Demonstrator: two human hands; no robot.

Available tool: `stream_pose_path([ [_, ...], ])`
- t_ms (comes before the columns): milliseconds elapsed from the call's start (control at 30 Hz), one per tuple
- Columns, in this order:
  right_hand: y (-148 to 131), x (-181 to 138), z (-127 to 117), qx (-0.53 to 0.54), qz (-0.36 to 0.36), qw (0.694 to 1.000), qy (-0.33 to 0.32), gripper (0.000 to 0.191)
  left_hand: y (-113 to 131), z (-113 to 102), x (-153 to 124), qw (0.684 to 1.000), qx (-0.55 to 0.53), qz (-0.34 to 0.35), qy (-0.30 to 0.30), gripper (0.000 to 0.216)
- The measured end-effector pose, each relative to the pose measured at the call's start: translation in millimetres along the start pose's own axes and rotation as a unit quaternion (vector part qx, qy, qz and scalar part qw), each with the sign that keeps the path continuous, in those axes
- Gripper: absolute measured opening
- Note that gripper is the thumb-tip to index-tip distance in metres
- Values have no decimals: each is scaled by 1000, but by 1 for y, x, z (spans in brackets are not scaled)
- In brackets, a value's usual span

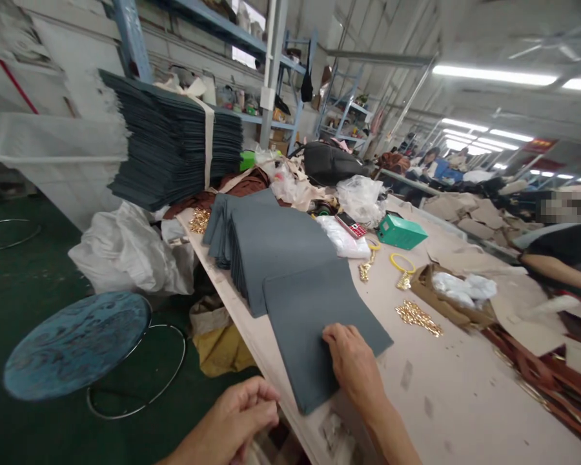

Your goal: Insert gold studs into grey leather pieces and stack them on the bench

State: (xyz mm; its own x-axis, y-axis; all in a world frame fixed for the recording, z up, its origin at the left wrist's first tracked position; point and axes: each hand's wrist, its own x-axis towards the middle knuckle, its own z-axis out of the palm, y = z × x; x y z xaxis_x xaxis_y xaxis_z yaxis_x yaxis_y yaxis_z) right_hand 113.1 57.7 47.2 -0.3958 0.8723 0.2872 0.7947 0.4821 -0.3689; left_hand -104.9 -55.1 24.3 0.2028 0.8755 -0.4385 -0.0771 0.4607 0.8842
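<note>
A dark grey-blue flat panel [319, 323], leather-like, lies on the table and slightly overlaps a fanned stack of similar panels [281, 232] behind it. My right hand [351, 355] rests on the panel's right part, fingers curled and tips turned under, so anything in them is hidden. Just off the near table edge, left of the panel's lower corner, my left hand [242, 413] hovers with thumb and fingers pinched together. Whatever it holds, if anything, is too small or hidden to name. A pile of small gold metal pieces [419, 316] lies right of the panel.
Yellow rings [403, 263] with gold pieces, a green box [401, 231], a red phone [351, 225] and an open carton [445, 297] stand farther back. Brown straps [547, 381] lie right. A tall panel stack [174, 142] and blue stool [77, 342] are left. A person's arm [561, 271] shows at right.
</note>
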Motion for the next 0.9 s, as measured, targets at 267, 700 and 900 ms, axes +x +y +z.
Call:
stream_pose_path([
  [267, -19, -39, -48, 190, 75, 938, -279, 16, -10, 11, -16, 979, -157, 49, -120, 45],
  [700, -32, -59, -25, 350, 217, 874, -258, 13, -1, 38, -18, 994, -75, -78, 0, 56],
  [900, -32, -61, -25, 324, 178, 896, -244, 12, -12, 35, -14, 995, -50, -87, 20, 57],
])
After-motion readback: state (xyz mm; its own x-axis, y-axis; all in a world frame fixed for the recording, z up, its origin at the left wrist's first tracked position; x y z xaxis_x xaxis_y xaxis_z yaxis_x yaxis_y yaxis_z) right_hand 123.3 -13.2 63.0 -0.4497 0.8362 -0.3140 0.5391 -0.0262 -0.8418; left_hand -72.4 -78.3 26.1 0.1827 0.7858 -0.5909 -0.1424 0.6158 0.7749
